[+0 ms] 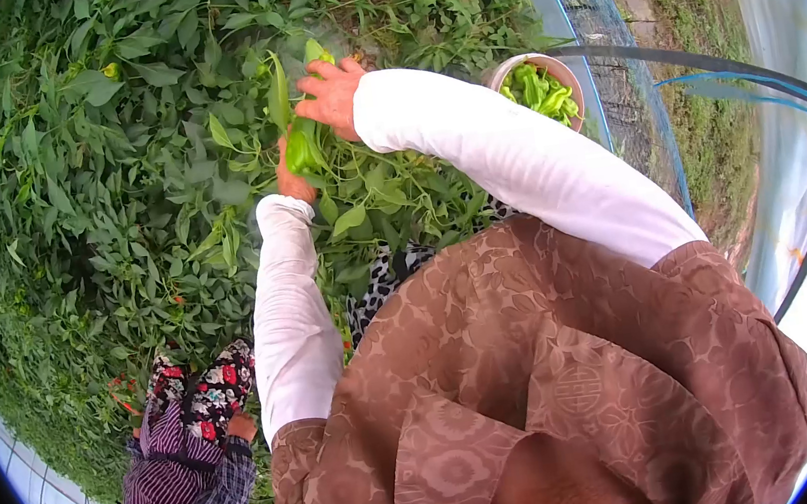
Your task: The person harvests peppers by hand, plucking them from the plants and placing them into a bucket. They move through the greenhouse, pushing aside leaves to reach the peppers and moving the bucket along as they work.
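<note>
Glossy and bright, a green pepper (303, 151) sits in my left hand (294, 180), whose fingers are partly hidden behind it and the leaves. Just above and to the right, my right hand (334, 97) reaches in palm down, its fingers bent over a second, lighter green pepper (317, 53). Most of that pepper is hidden under the fingers, so how firmly they grip it is hard to see. A long leaf (278, 94) stands upright left of my right fingertips. Dense pepper plants (162, 171) surround both hands.
A pale bucket (578, 100) with several green peppers (540, 92) stands beyond my right forearm. Blue netting (616, 55) and a dark curved pole (701, 49) run along the right. At lower left, another person (184, 470) in a striped top and floral trousers is among the plants.
</note>
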The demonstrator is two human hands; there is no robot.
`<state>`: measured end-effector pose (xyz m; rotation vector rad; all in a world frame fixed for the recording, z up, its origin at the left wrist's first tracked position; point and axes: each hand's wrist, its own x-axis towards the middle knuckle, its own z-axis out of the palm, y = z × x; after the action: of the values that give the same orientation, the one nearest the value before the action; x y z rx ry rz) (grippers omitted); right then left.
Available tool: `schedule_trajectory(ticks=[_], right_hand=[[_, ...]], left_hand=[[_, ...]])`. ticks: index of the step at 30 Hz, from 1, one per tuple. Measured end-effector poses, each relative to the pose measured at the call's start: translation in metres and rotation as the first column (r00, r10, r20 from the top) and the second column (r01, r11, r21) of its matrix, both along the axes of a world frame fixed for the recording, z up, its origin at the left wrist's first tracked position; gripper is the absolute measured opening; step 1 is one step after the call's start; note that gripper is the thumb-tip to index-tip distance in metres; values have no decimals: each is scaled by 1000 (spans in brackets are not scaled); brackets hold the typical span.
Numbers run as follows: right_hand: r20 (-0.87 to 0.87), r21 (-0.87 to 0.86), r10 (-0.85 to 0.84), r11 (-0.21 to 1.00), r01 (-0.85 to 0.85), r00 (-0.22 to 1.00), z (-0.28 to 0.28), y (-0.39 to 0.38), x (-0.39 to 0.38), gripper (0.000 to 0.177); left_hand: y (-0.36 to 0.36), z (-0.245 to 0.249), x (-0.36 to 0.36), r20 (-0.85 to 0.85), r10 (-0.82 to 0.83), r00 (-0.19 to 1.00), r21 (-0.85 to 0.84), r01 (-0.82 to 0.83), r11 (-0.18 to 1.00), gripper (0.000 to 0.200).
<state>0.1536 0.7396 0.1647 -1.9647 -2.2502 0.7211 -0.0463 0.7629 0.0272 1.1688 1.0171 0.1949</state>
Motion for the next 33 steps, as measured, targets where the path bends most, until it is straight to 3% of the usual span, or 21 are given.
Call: schedule_trajectory(ticks=[1, 2, 3, 4, 5, 6, 9, 13, 15, 16, 17, 18, 21, 22, 25, 26, 27, 29, 31, 32, 33], right_hand=[[42, -75, 62, 995, -59, 997, -9, 1, -4, 58], [79, -128, 67, 990, -57, 995, -6, 2, -8, 57], [84, -127, 73, 990, -62, 994, -3, 0, -8, 57], [26, -240, 24, 971, -17, 999, -1, -3, -3, 56], [-22, -351, -35, 936, 25, 999, 5, -9, 0, 55], [-29, -333, -25, 943, 14, 999, 4, -17, 3, 53], [-63, -446, -124, 891, 83, 990, -13, -35, -1, 50], [-156, -504, -315, 840, 199, 936, -24, -62, -18, 43], [-213, -566, -397, 795, 218, 893, 1, -72, -23, 42], [-211, -575, -357, 798, 180, 910, 8, -81, -24, 40], [-208, -584, -315, 799, 141, 926, 16, -90, -25, 38], [-231, -552, -377, 810, 198, 897, 25, -102, -26, 37], [-253, -517, -472, 804, 294, 845, 36, -112, -15, 32], [-288, -503, -582, 768, 397, 761, 35, -108, -8, 30], [-380, -267, -677, 732, 626, 630, 45, -83, 8, 25], [-394, -133, -604, 783, 608, 692, 53, -69, 13, 24], [-397, 5, -526, 818, 575, 752, 60, -55, 15, 24], [-162, 6, -302, 952, 307, 939, 67, -28, -1, 25], [-7, -56, 50, 997, -50, 999, 48, -11, -26, 30], [51, -76, 167, 984, -163, 985, 38, -5, -36, 30], [106, -100, 281, 957, -271, 954, 22, -2, -45, 30]], left_hand=[[-2, -4, 0, 55, 223, 973, -322, -194, 927, 42], [-3, 17, 7, 90, 529, 844, -704, -322, 633, 44], [-5, 14, 2, 95, 534, 840, -705, -322, 632, 44], [-7, 8, 1, 148, 280, 948, -398, -202, 895, 44], [-8, 24, 1, 107, 18, 994, -84, -9, 996, 46], [-10, 40, 1, -27, -172, 985, 241, 174, 955, 48], [-12, 14, -4, 185, -68, 980, 68, 57, 996, 51], [-9, -10, -4, 197, 28, 980, -1, -28, 1000, 52], [-7, 11, -4, -174, -231, 957, 490, 288, 823, 53], [-1, 11, -5, -157, -252, 955, 524, 297, 799, 55], [3, -9, -8, -152, -253, 955, 525, 295, 799, 55], [3, -41, -13, 5, -174, 985, 352, 161, 922, 55], [3, -50, -18, 184, 28, 982, -39, -21, 999, 55], [1, -54, -15, 144, -21, 989, 76, 10, 997, 54], [7, -48, -11, 151, 75, 986, -217, -41, 975, 55], [8, -18, -2, -10, -148, 989, 124, 148, 981, 55], [10, -16, 0, -45, -204, 978, 186, 209, 960, 55], [13, -12, 3, -123, -299, 946, 306, 323, 896, 54], [20, 28, 16, -522, -488, 700, 418, 709, 568, 54], [27, 30, 14, -582, -596, 553, 362, 833, 419, 56], [30, 31, 18, -587, -587, 558, 362, 829, 426, 56]])
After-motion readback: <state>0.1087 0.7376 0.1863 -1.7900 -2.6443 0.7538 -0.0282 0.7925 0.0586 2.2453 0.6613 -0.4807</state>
